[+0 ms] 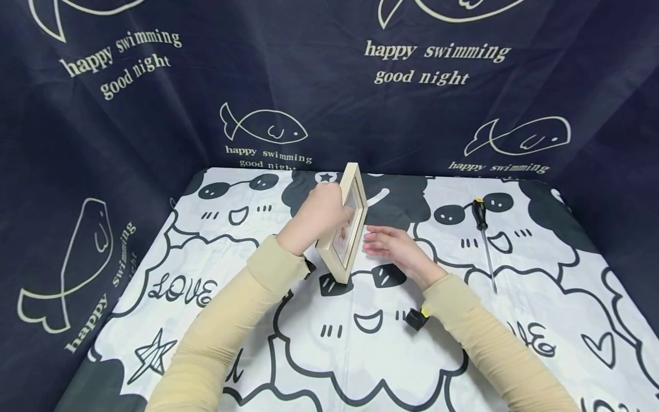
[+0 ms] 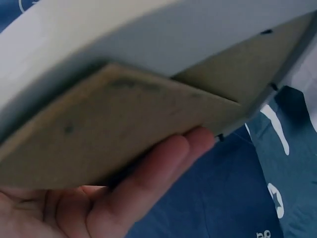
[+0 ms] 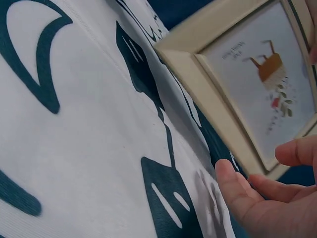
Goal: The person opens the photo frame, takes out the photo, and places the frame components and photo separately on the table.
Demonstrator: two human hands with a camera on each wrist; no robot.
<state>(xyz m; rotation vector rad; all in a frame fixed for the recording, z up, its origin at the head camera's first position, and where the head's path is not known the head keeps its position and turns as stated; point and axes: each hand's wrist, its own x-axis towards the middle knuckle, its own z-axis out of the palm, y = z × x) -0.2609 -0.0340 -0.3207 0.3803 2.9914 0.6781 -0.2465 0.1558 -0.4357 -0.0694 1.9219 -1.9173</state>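
Note:
A pale wooden picture frame (image 1: pixel 355 240) stands tilted over the cloth, gripped near its upper side by my left hand (image 1: pixel 323 214). In the left wrist view the brown backing board or stand piece (image 2: pixel 99 134) angles out from the rear of the frame, with small dark tabs along the rim. The left fingers (image 2: pixel 153 173) lie against that brown board. In the right wrist view the front holds a picture (image 3: pixel 272 74) of a plant in a brown pot, seen sideways. My right hand (image 1: pixel 393 249) is close to the frame's lower right, fingers loosely extended and holding nothing.
A screwdriver (image 1: pixel 480 214) with a black and yellow handle lies on the right of the patterned black-and-white cloth (image 1: pixel 370 355). A dark blue curtain (image 1: pixel 329 86) with fish drawings closes off the back and sides.

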